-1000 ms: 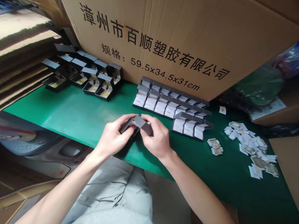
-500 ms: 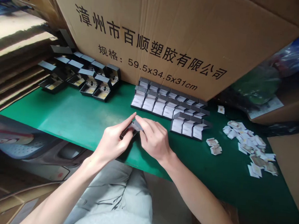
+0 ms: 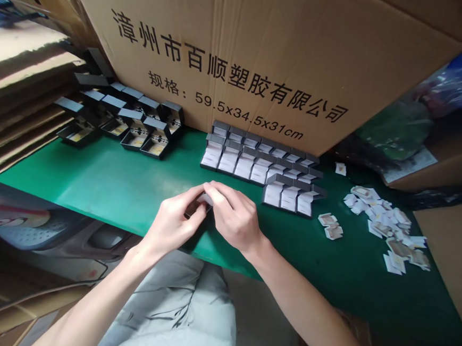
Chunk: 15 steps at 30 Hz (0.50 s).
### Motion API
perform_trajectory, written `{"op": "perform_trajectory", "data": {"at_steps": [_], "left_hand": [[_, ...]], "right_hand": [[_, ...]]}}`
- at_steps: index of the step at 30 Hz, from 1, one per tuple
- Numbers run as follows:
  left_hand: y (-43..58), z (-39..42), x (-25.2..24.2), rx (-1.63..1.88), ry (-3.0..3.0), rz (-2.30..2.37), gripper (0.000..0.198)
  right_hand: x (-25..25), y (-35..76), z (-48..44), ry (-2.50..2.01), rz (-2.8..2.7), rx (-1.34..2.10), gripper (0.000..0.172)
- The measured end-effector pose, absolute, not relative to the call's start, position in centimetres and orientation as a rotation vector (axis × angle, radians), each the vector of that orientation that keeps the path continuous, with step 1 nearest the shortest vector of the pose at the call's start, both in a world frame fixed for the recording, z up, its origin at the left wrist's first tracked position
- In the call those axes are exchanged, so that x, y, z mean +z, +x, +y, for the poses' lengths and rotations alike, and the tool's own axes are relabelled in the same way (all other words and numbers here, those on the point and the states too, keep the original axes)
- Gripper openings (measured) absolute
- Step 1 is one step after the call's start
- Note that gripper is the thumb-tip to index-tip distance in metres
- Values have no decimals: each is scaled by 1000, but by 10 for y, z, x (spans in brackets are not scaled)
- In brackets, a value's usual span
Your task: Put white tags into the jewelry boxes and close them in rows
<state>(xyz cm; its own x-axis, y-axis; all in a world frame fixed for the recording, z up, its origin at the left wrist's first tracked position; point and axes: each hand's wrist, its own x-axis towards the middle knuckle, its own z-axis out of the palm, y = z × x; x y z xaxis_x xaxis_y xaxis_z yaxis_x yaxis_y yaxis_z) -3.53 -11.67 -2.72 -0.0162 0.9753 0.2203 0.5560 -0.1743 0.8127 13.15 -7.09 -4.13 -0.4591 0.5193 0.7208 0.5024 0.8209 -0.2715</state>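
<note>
Both hands meet at the front of the table around a small dark jewelry box (image 3: pixel 192 208), mostly covered by my fingers. My left hand (image 3: pixel 174 219) is closed on its left side, thumb along the near edge. Fingers of my right hand (image 3: pixel 236 216) press on the top and right side, and the fingertips of both hands touch there. A slip of grey lid shows between them. Beyond my right hand, rows of open black jewelry boxes (image 3: pixel 251 166) hold white inserts. At the back left stand open black boxes (image 3: pixel 155 143) with pale, yellowish interiors.
A large printed carton (image 3: pixel 209 38) walls off the back of the green table (image 3: pixel 106 176). To the right lies a pile of white folded inserts (image 3: pixel 383 214), with a few lying apart from it. Flattened cardboard (image 3: pixel 25 93) is stacked at the left edge.
My fingertips have come down a little over the box and closed further, so less of its lid shows. The view has shifted slightly; the boxes and inserts on the table stay put.
</note>
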Motion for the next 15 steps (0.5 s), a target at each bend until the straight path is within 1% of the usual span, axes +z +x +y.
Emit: {"op": "perform_trajectory", "data": {"at_steps": [4, 7, 10, 15], "left_hand": [[-36, -118, -28, 1145, 1720, 1672, 43], [-35, -120, -29, 1195, 1665, 1794, 40], [-34, -123, -29, 1236, 1646, 1883, 34], [-32, -124, -32, 1255, 1708, 1945, 31]], "right_hand": [[-37, 131, -72, -780, -2140, 123, 49], [-36, 130, -72, -803, -2131, 171, 53], [-37, 128, -73, -802, -2124, 185, 56], [-39, 127, -74, -813, -2120, 213, 57]]}}
